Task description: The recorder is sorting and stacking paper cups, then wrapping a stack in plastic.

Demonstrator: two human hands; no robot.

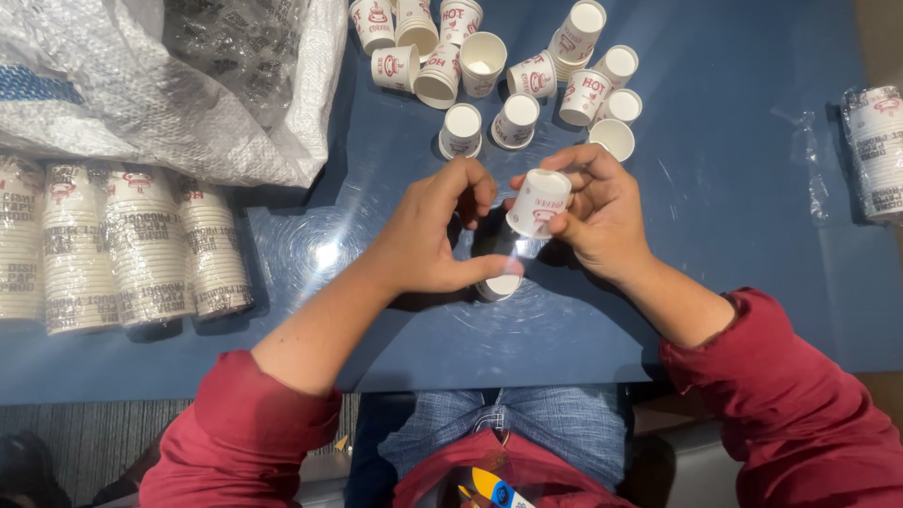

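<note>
Many paper cups (519, 120) on blue table (734, 188)

Both forearms are angled inward; the left hand (435, 230) is curled, fingers bent, and the right hand (594, 209) is closed in a grip.

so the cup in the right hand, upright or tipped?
Tipped. The small paper cup lies slanted in the right hand, its closed base toward the camera and its mouth pointing down-left toward the left hand.
</note>
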